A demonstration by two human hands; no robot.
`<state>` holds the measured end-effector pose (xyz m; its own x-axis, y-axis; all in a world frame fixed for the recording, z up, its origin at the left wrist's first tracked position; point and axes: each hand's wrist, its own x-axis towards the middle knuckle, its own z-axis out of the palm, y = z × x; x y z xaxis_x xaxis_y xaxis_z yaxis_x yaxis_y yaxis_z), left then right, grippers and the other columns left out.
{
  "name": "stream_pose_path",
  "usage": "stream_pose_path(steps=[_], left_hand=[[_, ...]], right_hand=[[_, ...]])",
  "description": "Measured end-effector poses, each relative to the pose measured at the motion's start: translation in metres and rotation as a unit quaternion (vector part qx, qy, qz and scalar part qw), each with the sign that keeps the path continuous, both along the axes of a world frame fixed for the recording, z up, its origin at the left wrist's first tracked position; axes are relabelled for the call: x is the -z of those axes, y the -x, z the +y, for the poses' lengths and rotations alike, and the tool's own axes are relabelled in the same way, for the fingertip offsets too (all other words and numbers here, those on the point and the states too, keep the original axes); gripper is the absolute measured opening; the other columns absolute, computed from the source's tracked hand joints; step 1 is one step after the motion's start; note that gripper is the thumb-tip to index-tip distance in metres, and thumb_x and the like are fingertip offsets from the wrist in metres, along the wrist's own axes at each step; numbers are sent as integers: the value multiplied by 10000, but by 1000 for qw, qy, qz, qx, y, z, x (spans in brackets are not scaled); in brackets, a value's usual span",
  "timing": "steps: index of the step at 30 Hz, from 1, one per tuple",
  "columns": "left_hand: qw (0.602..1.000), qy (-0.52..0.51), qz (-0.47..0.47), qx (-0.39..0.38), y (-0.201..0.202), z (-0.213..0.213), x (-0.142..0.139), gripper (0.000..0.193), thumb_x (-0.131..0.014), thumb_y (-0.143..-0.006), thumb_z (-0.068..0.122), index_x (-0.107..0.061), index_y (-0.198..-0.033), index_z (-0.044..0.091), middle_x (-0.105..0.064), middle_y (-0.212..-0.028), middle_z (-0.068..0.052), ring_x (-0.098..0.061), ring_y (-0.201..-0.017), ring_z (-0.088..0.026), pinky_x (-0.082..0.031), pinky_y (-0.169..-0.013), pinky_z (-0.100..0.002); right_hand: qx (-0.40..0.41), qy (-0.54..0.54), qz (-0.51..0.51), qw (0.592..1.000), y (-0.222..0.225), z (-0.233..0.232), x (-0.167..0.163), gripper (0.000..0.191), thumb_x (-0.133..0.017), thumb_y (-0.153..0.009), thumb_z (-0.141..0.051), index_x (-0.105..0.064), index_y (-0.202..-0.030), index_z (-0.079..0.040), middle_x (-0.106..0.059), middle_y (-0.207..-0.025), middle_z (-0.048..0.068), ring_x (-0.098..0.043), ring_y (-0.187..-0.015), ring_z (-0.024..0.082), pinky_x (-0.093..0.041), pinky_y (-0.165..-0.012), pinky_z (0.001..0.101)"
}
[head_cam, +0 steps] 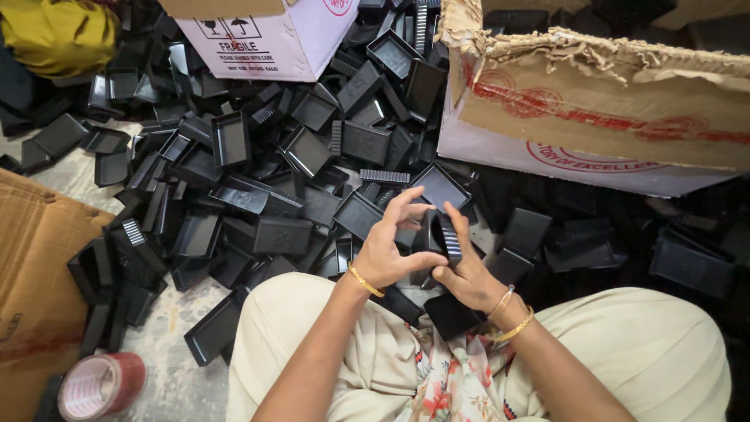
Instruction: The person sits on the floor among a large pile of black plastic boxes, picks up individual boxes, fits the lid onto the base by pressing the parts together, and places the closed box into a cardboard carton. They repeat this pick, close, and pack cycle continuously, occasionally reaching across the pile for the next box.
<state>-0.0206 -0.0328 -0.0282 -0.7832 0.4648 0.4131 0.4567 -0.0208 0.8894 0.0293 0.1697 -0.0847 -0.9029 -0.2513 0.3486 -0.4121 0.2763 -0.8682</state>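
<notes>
We see a grey, dusty floor (168, 328) under a big heap of black trays (258, 180). Cardboard boxes (609, 101) stand around it — one is torn. A roll of red tape (101, 384) lies nearby.

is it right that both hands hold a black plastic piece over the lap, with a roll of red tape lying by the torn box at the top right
Not quite. In the head view the roll of red tape lies at the bottom left, on the floor beside flat brown cardboard, far from the torn box. The left hand and right hand do hold a black plastic piece over the lap.
</notes>
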Motion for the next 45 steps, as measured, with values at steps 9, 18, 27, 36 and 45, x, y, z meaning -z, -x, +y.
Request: stream_pose_path(steps=[9,18,27,36,45], left_hand=[[997,-27,63,17,-7,3,3,981,-973,-691,262,-449,-1485,20,-598,-1386,-151,-634,-1308,-235,-569,-1016,-354],[998,-67,19,14,-10,8,3,845,-959,-749,233,-500,-1429,32,-619,-1354,-129,-627,-1250,-222,-524,-1056,-368],[999,-10,53,-9,-18,6,-15,817,-957,-721,272,-548,-1396,60,-646,-1293,-99,-664,-1122,-210,-556,-1008,-348],[996,48,56,58,-11,1,-10,786,-919,-736,282,-573,-1405,57,-637,-1373,-110,-646,-1241,-241,-537,-1050,-362],[992,-123,-9,-5,-23,34,13,692,-916,-783,204,-507,-1319,51,-642,-1345,-114,-601,-1205,-190,-471,-1072,-348]], right_hand=[[-22,39,-20,999,2,5,-9,1374,-864,-656,-649,-58,-1615,-85,-433,-1419,137,-496,-1283,259,-391,-1110,379],[52,-8,-27,998,2,8,-20,1287,-994,-455,-499,-311,-1466,-90,-538,-1311,112,-571,-1201,231,-481,-1023,351],[48,-34,46,997,5,8,-18,1217,-1017,-458,-409,-398,-1441,-48,-511,-1289,135,-571,-1198,287,-480,-1038,388],[55,-65,75,994,2,2,-32,1345,-1021,-404,-414,-344,-1500,-27,-496,-1316,160,-542,-1240,342,-431,-1082,425],[1,42,-70,997,1,-8,4,1103,-978,-571,-202,-395,-1495,-52,-473,-1406,99,-500,-1309,220,-452,-1106,383]])
